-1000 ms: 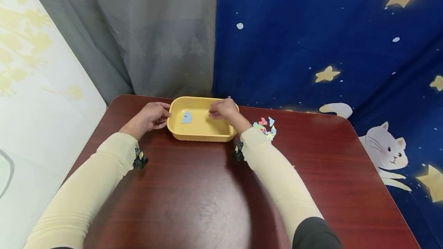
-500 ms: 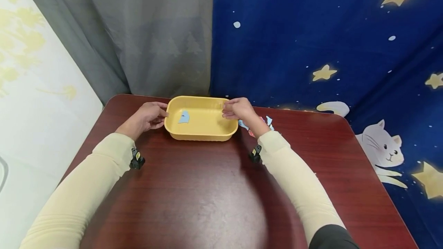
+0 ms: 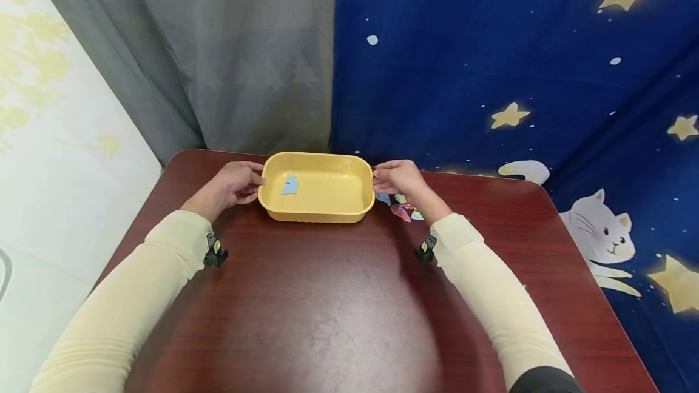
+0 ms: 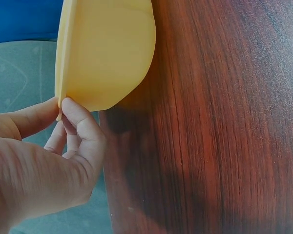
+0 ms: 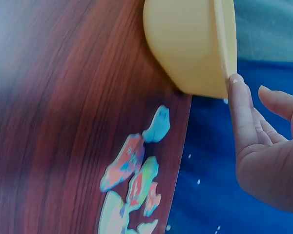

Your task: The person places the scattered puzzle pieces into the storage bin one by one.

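A yellow plastic tray [image 3: 319,217] stands near the far edge of the table. Flat in its left part lies a light-blue piece [image 3: 289,185] with a small dark mark. At the tray's left end my left hand [image 3: 236,184] pinches the rim between thumb and forefinger, plain in the left wrist view. My right hand [image 3: 401,178] is at the other end, its straight fingertips touching the rim while the thumb stands apart, as the right wrist view shows. Just below that hand, several flat colourful pieces [image 5: 127,161] lie on the table, partly hidden by it in the head view.
The dark red wooden table [image 3: 306,296] has its far edge against a grey curtain [image 3: 262,77] and a blue star-patterned curtain [image 3: 437,77]. A white surface [image 3: 65,168] borders the left side. A small camera [image 3: 215,251] is strapped to each wrist.
My right hand has moved right, out from over the tray's inside to its right end, with nothing visible in it. My left hand keeps its hold on the rim. The view has shifted slightly.
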`<state>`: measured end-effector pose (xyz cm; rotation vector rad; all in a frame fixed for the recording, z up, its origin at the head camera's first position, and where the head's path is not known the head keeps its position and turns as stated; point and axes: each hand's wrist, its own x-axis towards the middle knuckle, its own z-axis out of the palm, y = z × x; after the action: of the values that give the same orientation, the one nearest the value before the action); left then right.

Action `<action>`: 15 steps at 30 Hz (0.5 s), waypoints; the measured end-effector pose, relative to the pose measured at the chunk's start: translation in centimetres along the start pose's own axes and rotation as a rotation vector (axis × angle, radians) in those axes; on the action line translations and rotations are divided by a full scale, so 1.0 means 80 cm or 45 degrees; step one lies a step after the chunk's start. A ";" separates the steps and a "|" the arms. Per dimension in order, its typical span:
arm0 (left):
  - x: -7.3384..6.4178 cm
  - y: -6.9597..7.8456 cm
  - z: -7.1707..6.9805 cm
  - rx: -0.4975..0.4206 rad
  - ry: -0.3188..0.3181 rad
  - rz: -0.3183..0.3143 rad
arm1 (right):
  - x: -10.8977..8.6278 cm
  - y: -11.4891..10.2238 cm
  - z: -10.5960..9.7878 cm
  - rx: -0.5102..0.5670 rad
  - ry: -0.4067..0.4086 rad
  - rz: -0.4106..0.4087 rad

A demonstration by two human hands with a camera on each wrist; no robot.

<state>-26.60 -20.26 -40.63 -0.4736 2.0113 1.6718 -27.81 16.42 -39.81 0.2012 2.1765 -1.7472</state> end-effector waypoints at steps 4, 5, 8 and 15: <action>0.000 -0.001 -0.001 -0.003 0.006 0.000 | -0.003 0.008 -0.013 -0.003 0.009 0.003; 0.000 -0.001 -0.001 -0.001 0.007 0.003 | -0.004 0.010 -0.017 -0.007 0.010 0.003; 0.000 -0.001 -0.001 0.000 0.004 0.008 | -0.003 0.019 -0.027 -0.012 0.014 0.006; 0.000 0.000 0.000 0.003 -0.001 0.005 | -0.002 0.037 -0.047 -0.024 0.031 0.044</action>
<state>-26.62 -20.26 -40.67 -0.4683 2.0150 1.6715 -27.35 20.78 -41.77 0.2555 2.1921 -1.7135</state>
